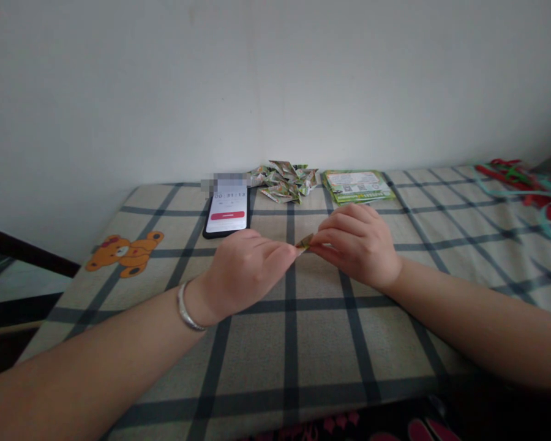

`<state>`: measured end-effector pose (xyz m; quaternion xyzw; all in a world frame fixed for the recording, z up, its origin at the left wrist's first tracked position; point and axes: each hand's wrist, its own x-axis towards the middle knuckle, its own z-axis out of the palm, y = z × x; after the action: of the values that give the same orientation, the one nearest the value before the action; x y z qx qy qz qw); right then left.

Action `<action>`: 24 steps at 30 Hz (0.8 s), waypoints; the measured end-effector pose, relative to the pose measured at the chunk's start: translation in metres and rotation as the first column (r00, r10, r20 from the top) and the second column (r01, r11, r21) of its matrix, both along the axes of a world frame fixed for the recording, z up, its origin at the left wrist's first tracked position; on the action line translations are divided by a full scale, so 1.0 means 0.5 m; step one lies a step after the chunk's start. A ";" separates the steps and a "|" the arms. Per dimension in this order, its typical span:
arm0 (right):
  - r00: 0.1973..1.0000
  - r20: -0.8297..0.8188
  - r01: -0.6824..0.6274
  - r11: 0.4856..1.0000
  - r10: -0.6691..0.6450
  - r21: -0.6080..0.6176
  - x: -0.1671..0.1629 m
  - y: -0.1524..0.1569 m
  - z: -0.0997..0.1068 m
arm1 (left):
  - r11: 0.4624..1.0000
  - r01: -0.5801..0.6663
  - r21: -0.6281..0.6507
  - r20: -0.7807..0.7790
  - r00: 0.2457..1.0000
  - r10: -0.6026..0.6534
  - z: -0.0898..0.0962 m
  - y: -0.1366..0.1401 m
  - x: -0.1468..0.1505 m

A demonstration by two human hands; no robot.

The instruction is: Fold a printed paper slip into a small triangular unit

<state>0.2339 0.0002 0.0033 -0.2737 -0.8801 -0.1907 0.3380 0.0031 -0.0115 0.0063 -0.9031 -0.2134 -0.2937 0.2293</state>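
- Both forearms enter from the near edge of the checked cloth [312, 343]; a silver bangle [187, 312] sits on the left wrist.
- Left hand [243, 269]: fingers curled nearly closed, tips pinching the left end of a small folded paper piece [304, 242].
- Right hand [356, 245]: fingers likewise drawn together, thumb and forefinger nipping the right end of the same piece. It is held between the two sets of fingertips, just above the cloth.
- Step in hand, by judgement: a fold or crease is being pressed into the piece. The next move would call for a firm pinch along the crease without letting either end slip, since the piece is small and mostly hidden by the fingers.
- Beyond the fingertips: a smartphone [228, 211] with a timer showing, a heap of folded paper pieces [284, 180], and a stack of green printed sheets [357, 186], all well apart from the hands.
- Far to the right of the right fingers: red and teal ribbons [528, 184].
- Room: bare cloth lies around and below both hands; the table's left edge, near a bear motif [126, 252], is well clear of the left fingers.
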 end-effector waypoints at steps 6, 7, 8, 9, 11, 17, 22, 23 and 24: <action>0.999 0.025 0.029 1.000 -0.029 0.010 -0.007 -0.003 0.002 | 1.000 0.017 0.009 0.022 1.000 -0.017 0.002 -0.001 0.001; 0.999 0.038 0.033 0.999 -0.034 0.011 -0.009 -0.004 0.003 | 1.000 0.021 0.009 0.023 1.000 -0.021 0.001 -0.001 0.001; 0.998 0.049 0.035 0.999 -0.035 0.011 -0.010 -0.005 0.004 | 1.000 0.022 0.007 0.020 1.000 -0.022 0.000 -0.001 0.000; 0.998 0.050 0.033 0.999 -0.033 0.009 -0.010 -0.005 0.004 | 1.000 0.019 0.007 0.018 1.000 -0.019 -0.001 0.000 0.000; 1.000 0.019 0.018 1.000 -0.018 -0.018 -0.009 -0.004 0.004 | 1.000 0.004 0.000 0.013 1.000 -0.004 -0.004 0.001 -0.001; 0.990 -0.139 -0.009 0.977 -0.021 -0.213 -0.005 0.004 -0.005 | 1.000 -0.018 -0.021 0.008 1.000 0.018 -0.010 0.004 -0.003; 0.967 -0.240 -0.021 0.916 -0.084 -0.402 -0.012 -0.001 -0.009 | 0.999 -0.035 0.007 -0.031 0.999 0.035 -0.012 0.007 -0.005; 0.965 -0.248 -0.034 0.897 -0.085 -0.440 -0.013 -0.002 -0.010 | 0.999 -0.038 0.009 -0.035 0.999 0.038 -0.013 0.007 -0.005; 0.962 -0.257 -0.045 0.880 -0.090 -0.473 -0.015 -0.003 -0.010 | 0.999 -0.043 0.009 -0.039 0.998 0.043 -0.013 0.008 -0.006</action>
<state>0.2266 -0.0015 -0.0019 -0.3819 -0.8418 0.0660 0.3758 0.0003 -0.0077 0.0000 -0.9029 -0.2271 -0.2720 0.2434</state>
